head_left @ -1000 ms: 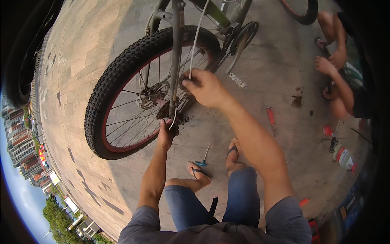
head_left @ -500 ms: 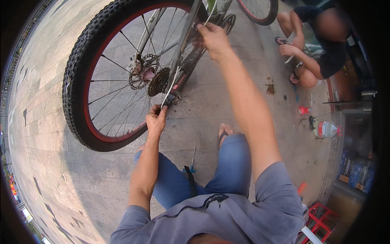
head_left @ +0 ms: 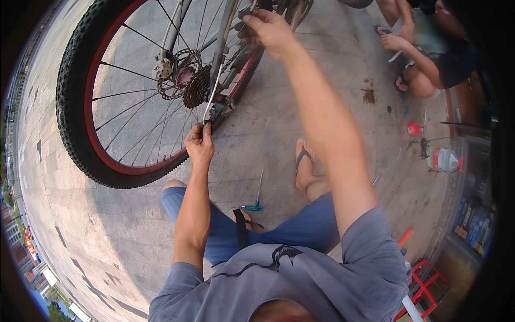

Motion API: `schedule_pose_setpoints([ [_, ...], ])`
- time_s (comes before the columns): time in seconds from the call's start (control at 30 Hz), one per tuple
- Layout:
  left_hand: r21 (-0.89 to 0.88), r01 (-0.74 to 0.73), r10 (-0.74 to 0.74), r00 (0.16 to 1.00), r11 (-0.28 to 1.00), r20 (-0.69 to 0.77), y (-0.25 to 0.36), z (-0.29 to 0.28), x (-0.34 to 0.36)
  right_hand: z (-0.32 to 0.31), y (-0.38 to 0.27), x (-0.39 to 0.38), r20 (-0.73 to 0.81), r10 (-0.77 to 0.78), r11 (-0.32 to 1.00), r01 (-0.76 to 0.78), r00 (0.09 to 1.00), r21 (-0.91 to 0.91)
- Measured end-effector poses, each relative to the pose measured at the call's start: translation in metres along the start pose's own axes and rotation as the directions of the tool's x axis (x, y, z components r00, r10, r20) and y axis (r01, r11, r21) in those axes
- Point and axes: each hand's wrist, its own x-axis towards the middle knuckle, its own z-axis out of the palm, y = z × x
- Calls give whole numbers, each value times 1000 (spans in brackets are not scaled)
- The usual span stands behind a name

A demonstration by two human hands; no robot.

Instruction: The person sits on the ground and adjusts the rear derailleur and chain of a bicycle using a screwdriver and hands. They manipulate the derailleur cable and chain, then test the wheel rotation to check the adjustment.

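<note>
- Left hand (head_left: 199, 144), 1: thumb and fingertips closed in a pinch, apparently on the lower end of a thin white flexible cable (head_left: 215, 86).
- Right hand (head_left: 272, 35), 1: fingers curled beside a slim grey metal frame tube (head_left: 219, 47); whether they grip anything, cannot tell.
- Cable position: along the tube, down to a dark metal rear derailleur (head_left: 217, 110).
- Step in hand, as judged: guiding cable at the derailleur; next move seemingly calls for a steady left pinch and controlled slack.
- Alongside: dark toothed cassette (head_left: 197, 88); knobbly black tyre (head_left: 68, 112).
- Ground: blue T-handled tool (head_left: 253, 207), 1.
</note>
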Motion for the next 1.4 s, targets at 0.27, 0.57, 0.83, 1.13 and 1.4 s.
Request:
schedule_pose_setpoints([
  [0.27, -299, 283, -203, 940, 911, 273, 5, -15, 8, -39, 101, -48, -368, -282, 837, 40, 886, -545],
  [0.57, -564, 783, -401, 620, 262, 675, 7, -22, 33, 20, 318, -376, 203, 787, 178, 100, 582, -979],
  [0.83, -425, 808, -481, 585, 408, 653, 14, -19, 30, 38, 326, -407, 43, 708, 139, -79, 705, -987],
  [1.13, -388, 794, -554, 606, 468, 571, 19, -1, 33, 27, 182, -310, -602, 379, 921, -224, 702, 319],
  [1.4, -427, 756, -493, 650, 496, 579, 17, -4, 27, 51, 206, -321, -479, 480, 628, 94, 735, 773],
])
